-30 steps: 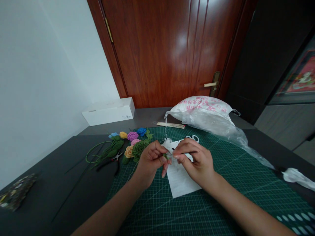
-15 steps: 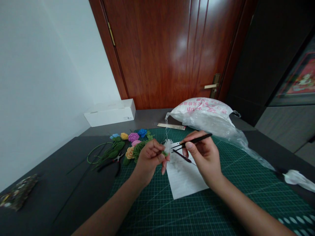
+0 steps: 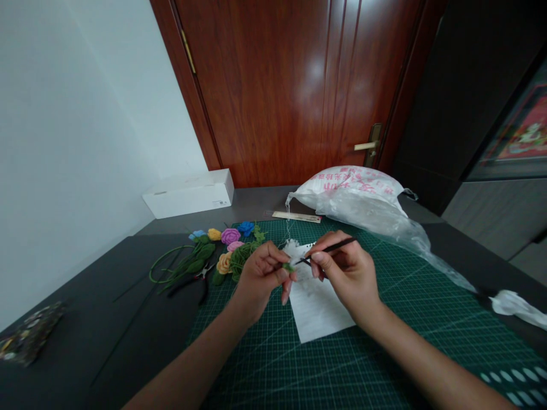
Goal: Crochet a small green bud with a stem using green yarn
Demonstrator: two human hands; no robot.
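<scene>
A: Status?

B: Six crochet flower heads (image 3: 231, 236) look finished, bunched around the far-left corner of the green cutting mat (image 3: 256, 364) on the desk (image 3: 128, 285). The small green piece (image 3: 288, 267) isn't, by my read. It's held up over the mat, by the far-left corner of the white paper sheet (image 3: 318, 316).

A: How far along is that one?

B: Partway, I'd say. White fluff (image 3: 292, 248) shows just beyond it. Can't tell if the two touch; fingers cover too much. No stem visible on it.

A: Hands?

B: Left hand (image 3: 262, 279) pinches the green piece between thumb and fingertips, a lower finger hanging slightly apart. Right hand (image 3: 350, 276) holds black tweezers (image 3: 339, 245) pen-style, back end angled up right, tips aimed left at the piece. Contact at the tips: can't tell. Forearms come in from the desk's near edge and converge, wrists apart, fingertips close.

A: What's around?

B: Green yarn (image 3: 243, 259) just beyond the left hand. Pliers (image 3: 200, 278) by the mat's left edge. White box (image 3: 190, 196) near the desk's far-left corner, printed plastic bag (image 3: 354, 185) along the far edge, right side.
</scene>
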